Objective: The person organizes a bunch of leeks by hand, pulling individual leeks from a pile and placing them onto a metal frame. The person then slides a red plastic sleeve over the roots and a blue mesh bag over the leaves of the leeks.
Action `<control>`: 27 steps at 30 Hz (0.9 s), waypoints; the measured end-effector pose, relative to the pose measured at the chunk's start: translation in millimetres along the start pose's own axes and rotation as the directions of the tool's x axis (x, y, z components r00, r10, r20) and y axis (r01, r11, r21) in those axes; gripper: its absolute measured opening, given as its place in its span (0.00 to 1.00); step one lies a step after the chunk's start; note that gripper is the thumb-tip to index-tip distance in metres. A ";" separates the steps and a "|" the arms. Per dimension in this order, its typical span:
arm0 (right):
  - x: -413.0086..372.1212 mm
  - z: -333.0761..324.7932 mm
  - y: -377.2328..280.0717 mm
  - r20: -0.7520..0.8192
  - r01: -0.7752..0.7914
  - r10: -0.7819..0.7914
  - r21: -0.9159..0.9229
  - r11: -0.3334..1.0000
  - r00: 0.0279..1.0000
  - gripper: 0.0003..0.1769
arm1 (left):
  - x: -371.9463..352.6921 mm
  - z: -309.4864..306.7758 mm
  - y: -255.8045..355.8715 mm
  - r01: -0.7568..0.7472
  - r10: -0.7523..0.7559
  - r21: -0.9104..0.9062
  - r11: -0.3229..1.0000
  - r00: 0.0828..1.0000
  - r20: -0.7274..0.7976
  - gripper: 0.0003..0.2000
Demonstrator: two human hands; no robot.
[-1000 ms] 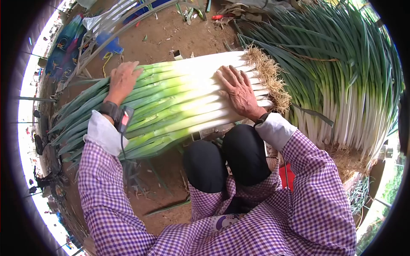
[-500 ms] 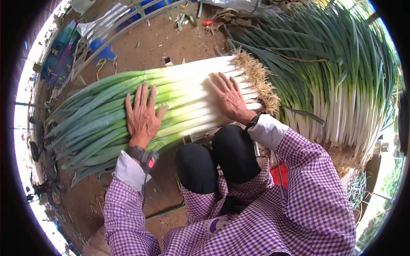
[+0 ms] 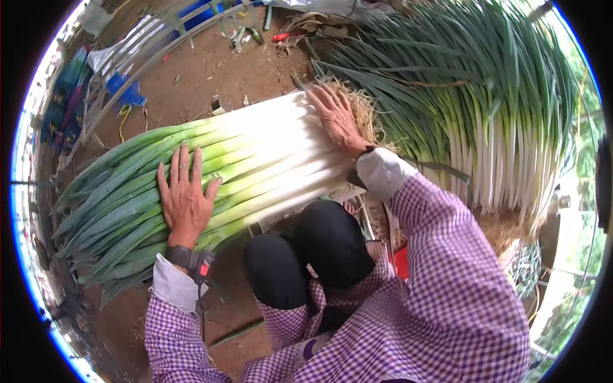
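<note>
Spreading fingers, your left hand [image 3: 187, 204] is resting on green leaves [image 3: 118, 201] of the leeks [image 3: 249, 165] lying before your knees [image 3: 330, 246]; your right hand [image 3: 340, 126], likewise spread, is touching white stems [image 3: 281, 137] beside roots [image 3: 366, 116].

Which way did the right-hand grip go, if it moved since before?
Yes: judged against the small red thing on the ground, the right-hand grip has moved rightward and forward, closer to the bundle's roots.

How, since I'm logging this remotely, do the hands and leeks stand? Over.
Left hand open on green side of leeks. Right hand open on white side, near roots. Second leek pile beyond roots. Nothing seen blocking either hand.
</note>
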State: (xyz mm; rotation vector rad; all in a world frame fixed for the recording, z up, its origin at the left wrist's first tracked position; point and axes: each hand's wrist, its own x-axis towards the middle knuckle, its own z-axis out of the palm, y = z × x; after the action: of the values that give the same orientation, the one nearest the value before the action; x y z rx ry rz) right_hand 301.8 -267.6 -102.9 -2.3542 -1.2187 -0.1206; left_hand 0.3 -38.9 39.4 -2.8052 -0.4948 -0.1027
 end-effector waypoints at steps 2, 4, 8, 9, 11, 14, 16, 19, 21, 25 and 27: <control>11.1 -3.1 0.1 0.031 0.039 -0.038 -0.046 0.998 0.999 0.44 | 3.8 0.2 -2.5 0.015 -0.015 -0.001 1.000 1.000 -0.023 0.37; 7.0 -7.7 -2.7 0.071 0.009 -0.008 -0.021 1.000 0.997 0.42 | -1.4 0.1 -2.0 0.009 -0.010 -0.040 0.999 1.000 -0.026 0.37; 8.6 -11.1 -5.7 0.040 0.027 -0.026 -0.022 0.999 0.999 0.41 | 0.0 2.9 -3.0 0.035 -0.036 -0.063 0.997 0.999 -0.011 0.36; 11.7 -12.0 -5.4 0.043 0.031 -0.030 -0.016 0.999 0.999 0.40 | 2.2 2.5 -3.7 0.039 -0.040 -0.048 0.998 0.999 -0.020 0.35; 7.3 -10.1 -3.9 0.046 0.022 -0.021 -0.006 1.000 0.999 0.40 | 0.7 4.2 -1.8 0.036 -0.037 -0.027 0.999 0.999 -0.017 0.35; 8.1 -12.9 -6.4 0.056 0.006 -0.007 0.015 1.000 0.998 0.39 | 0.7 7.0 -1.2 0.032 -0.032 -0.003 0.999 0.998 -0.049 0.35; 13.9 -13.1 -6.5 0.091 -0.012 0.008 0.047 0.999 0.996 0.39 | 1.0 5.0 -0.8 0.028 -0.027 0.006 1.000 0.998 -0.052 0.35; 12.6 0.0 -25.7 0.049 -0.135 0.132 0.044 0.990 0.990 0.40 | -0.3 7.0 -0.8 0.028 -0.028 0.008 1.000 0.998 -0.057 0.35; 4.8 7.3 -42.2 -0.009 -0.120 0.120 -0.009 0.993 0.993 0.40 | -1.9 4.9 0.1 0.034 -0.034 0.007 0.999 0.999 -0.039 0.35; 4.8 14.6 -45.4 -0.057 -0.084 0.081 -0.055 0.995 0.995 0.39 | 0.1 9.1 -0.5 0.038 -0.038 0.019 0.999 0.999 -0.010 0.34; 4.5 9.6 -44.1 -0.039 -0.104 0.102 -0.056 0.993 0.994 0.40 | 2.7 8.7 0.4 0.033 -0.032 0.027 0.999 0.999 -0.037 0.34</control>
State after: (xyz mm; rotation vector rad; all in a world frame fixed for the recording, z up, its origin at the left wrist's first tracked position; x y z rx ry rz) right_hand 268.4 -238.5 -93.4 -2.4490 -1.0886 -0.1656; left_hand 3.1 -35.8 31.2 -2.7641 -0.5294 -0.1524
